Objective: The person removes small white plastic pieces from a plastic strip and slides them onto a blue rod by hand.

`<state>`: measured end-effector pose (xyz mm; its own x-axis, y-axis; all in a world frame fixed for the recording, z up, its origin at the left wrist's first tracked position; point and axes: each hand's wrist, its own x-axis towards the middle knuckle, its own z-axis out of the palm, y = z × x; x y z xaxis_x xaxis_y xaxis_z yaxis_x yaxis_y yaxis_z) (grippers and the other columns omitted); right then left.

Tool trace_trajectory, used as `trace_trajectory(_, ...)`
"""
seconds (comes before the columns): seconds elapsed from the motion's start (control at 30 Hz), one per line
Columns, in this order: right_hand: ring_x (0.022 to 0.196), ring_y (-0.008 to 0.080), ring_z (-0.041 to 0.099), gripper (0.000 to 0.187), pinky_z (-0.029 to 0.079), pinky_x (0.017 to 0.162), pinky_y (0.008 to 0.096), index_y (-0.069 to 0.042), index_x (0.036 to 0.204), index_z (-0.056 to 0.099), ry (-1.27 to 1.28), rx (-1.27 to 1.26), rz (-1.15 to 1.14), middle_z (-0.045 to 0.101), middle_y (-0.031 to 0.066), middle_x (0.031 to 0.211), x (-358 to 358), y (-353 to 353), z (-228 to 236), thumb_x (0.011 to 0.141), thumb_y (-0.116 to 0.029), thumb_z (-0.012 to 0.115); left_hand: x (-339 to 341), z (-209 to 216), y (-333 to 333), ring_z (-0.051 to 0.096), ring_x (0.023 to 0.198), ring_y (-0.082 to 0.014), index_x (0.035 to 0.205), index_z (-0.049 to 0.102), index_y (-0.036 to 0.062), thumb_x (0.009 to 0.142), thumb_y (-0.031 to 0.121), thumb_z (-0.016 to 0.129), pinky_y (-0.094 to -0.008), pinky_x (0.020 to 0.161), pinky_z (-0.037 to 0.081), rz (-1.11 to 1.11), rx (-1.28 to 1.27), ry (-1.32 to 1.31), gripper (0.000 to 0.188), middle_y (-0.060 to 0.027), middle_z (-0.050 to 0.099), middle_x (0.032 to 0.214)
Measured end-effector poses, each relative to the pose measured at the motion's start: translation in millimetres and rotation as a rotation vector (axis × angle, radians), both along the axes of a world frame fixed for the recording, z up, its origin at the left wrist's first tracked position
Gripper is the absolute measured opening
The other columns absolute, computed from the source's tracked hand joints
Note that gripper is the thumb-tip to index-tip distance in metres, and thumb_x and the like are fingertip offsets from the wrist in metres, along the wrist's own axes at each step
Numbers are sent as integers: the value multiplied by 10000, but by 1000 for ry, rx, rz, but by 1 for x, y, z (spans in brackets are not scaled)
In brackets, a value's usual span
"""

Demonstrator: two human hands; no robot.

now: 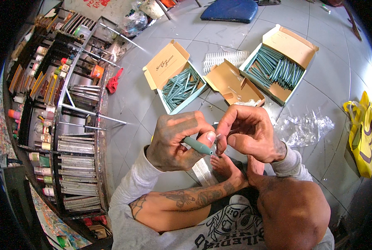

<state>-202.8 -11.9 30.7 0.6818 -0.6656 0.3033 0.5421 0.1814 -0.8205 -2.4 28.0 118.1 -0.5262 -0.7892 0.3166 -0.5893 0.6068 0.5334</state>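
My left hand (171, 139) is closed around a dull green pen barrel (197, 145), its tapered end with a small hole pointing right and slightly down. Close beside that end, my right hand (252, 133) pinches thumb and forefinger together on a tiny part too small to name. Beyond my hands stand two open cardboard boxes. The left box (164, 64) and the right box (292, 43) both hold many green pen barrels. Between them a shallow brown cardboard tray (225, 79) carries small clear or whitish pieces.
Crumpled clear plastic (304, 127) lies on the tiled floor to the right, with a yellow bag (363, 133) farther out. A metal rack (77, 166) of frames and paint jars lines the left. A blue cushion (229, 10) lies at the back. My bare feet (225, 166) are below my hands.
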Motion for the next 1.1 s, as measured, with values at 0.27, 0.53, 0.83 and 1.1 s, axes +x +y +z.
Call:
trace_trajectory(0.27,789,117,633,107,515,730,280,19,965,613,13,8,-24,660,59,828,2,1,0,912,-66,651,1,-1,-1,560,545,-170,805,641,28,860,74,637,-307,497,418,2,21,30,71,-67,594,665)
trace_trajectory(0.53,780,126,641,94,524,717,290,17,971,615,-33,28,-9,662,63,826,3,3,0,946,-72,634,2,-2,-1,545,534,-178,806,638,35,864,98,660,-311,486,424,2,19,55,88,-60,580,664)
trace_trajectory(0.83,743,133,658,51,534,679,274,26,927,616,-50,83,-37,663,64,806,4,3,3,916,-19,637,0,2,-2,604,586,-189,839,662,46,832,94,707,-306,519,474,-15,-48,-17,66,-52,634,745)
trace_trajectory(1.1,716,136,675,58,554,641,265,30,869,602,-26,133,-384,671,90,806,11,3,1,886,-6,645,-7,-9,-5,678,679,-187,908,708,83,761,82,803,-311,593,550,170,-456,-79,175,-36,679,850)
